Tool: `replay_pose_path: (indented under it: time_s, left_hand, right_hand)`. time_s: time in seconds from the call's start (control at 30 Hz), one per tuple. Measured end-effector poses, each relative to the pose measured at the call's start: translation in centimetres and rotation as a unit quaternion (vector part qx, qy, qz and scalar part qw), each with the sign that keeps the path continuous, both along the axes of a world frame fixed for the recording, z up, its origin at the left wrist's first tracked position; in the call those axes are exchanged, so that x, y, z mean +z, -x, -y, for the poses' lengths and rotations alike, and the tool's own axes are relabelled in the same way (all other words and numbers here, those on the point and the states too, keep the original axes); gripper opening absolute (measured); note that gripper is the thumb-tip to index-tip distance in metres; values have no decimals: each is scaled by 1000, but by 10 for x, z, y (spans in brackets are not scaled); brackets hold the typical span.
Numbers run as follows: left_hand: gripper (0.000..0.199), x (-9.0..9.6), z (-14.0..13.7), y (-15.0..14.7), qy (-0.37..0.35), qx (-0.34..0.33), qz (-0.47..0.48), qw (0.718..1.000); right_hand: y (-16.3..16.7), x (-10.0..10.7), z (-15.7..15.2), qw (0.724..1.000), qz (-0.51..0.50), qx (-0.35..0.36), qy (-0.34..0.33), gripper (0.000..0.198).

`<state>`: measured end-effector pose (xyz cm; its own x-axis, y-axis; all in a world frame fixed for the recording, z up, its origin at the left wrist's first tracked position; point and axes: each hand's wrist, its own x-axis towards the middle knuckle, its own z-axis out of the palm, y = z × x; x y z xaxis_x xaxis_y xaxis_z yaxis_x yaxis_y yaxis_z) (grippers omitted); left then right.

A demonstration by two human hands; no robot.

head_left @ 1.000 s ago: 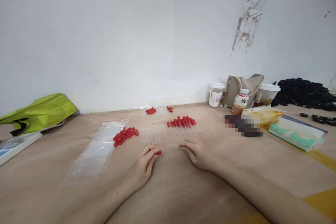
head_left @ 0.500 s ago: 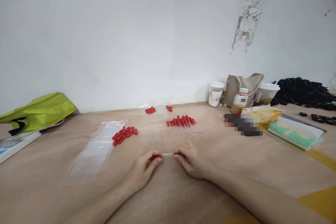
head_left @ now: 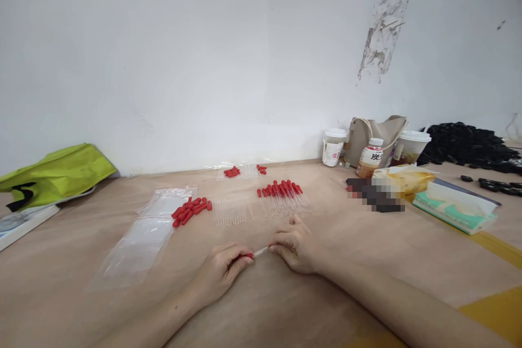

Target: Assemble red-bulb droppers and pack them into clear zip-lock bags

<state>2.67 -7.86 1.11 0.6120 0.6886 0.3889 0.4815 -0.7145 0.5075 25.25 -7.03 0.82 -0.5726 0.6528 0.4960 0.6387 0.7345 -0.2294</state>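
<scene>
Between finger and thumb of my left hand (head_left: 220, 273) is a red rubber dropper bulb (head_left: 248, 256), mostly covered by the fingers. My right hand (head_left: 297, 247) pinches the far end of a clear glass dropper tube (head_left: 261, 252), whose other end meets the bulb; how deep it sits inside is hidden. Beyond the hands, finished-looking droppers with red bulbs (head_left: 285, 189) lie in a row. Left of them is a row of bare glass tubes (head_left: 229, 212), then a pile of loose red bulbs (head_left: 190, 210).
Clear zip bags (head_left: 136, 250) lie at left, near a yellow-green bag (head_left: 61, 174). Small bags with red bulbs (head_left: 232, 172) rest by the wall. At right stand a lidded cup (head_left: 333, 148), a bottle (head_left: 371, 159), a handbag (head_left: 381, 133) and a tissue pack (head_left: 454, 211).
My left hand has dropped slightly nearer to me with the bulb, so the tube now slants up towards my right hand. Both hands keep their grip.
</scene>
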Motion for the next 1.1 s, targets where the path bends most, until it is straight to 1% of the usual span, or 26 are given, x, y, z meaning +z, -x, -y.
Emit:
replay_pose_path:
  time_s: [0.17,0.23,0.33,0.43,0.63,0.7,0.8,0.87,0.9,0.93,1.0,1.03,1.1]
  left_hand:
    - [19,-4,-2,1,-26,3,-23,999]
    - [18,-5,-3,2,-42,4,-29,999]
    - [17,-6,-4,4,-68,-3,-31,997]
    - [17,-7,-4,5,-83,-19,-50,995]
    - [14,-8,-6,7,-115,-29,-85,989]
    - [14,-7,-10,9,-131,-29,-81,988]
    - [15,-7,-16,15,-150,-27,-52,987]
    - [18,-7,-21,21,-149,-8,-31,988]
    - [21,-8,-23,23,-138,15,-23,990]
    - [25,-9,-25,25,-120,47,-15,992]
    - [29,-10,-29,28,-63,108,-9,992]
    - [28,-9,-31,29,-32,125,-12,992]
    - [23,-8,-32,28,5,127,-26,992]
  right_hand:
    - [5,-4,7,997,16,-15,-76,20]
    - [9,-5,10,996,12,-20,-89,23]
    - [16,-7,14,996,1,-32,-78,24]
    - [21,-7,16,998,2,-40,-52,23]
    - [24,-5,16,999,12,-42,-4,25]
    - [24,-1,16,999,14,-42,-12,26]
    - [24,8,19,997,34,-37,-51,24]
    - [21,12,20,995,64,-33,-71,21]
    - [19,14,19,994,75,-38,-73,20]
    - [16,16,17,993,75,-52,-69,20]
    - [8,22,6,992,36,-115,-39,22]
    - [4,25,-3,987,-2,-158,-13,22]
    - [-2,32,-25,966,-79,-239,56,24]
